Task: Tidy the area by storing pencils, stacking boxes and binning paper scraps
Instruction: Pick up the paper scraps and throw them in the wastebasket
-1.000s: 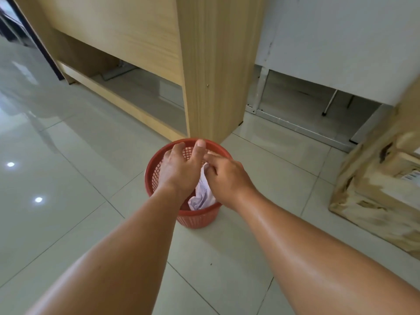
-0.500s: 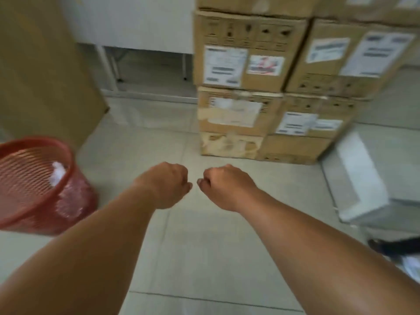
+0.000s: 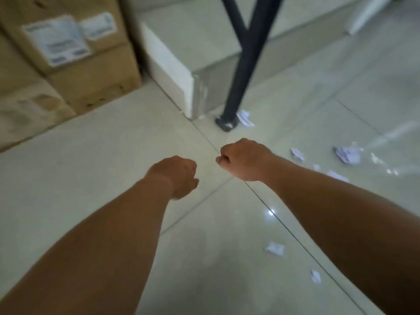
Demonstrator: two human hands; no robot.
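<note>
Several paper scraps [image 3: 275, 248] lie on the floor [image 3: 113, 155], nearly all right of centre. One crumpled wad [image 3: 244, 118] sits just beside the foot of a black metal leg [image 3: 245, 64]. A larger ball [image 3: 347, 154] is at far right, and small torn bits are strung along the near right by the right forearm. All are white, creased and light. The flat bits likely need a fingertip pinch; the wads suit a whole-hand grab.

Floor: pale glossy tile, dark grout lines, glare spots. At far right the scraps half blend into reflections and are easy to miss.

Left hand [image 3: 179, 176] and right hand [image 3: 245, 159] are held out over the tile, near each other but apart, backs up. The fingers of both curl under into fists and nothing shows in either. Judgement: both are empty and free for gathering, and the right is the closer to the litter.

Cardboard boxes [image 3: 91, 64] are stacked at far left, brown and matte, with blurred white labels. They sit flush together, so that stack looks settled. A flat white panel [image 3: 168, 64] lies between them and the leg.

No bin or pencils in view.
</note>
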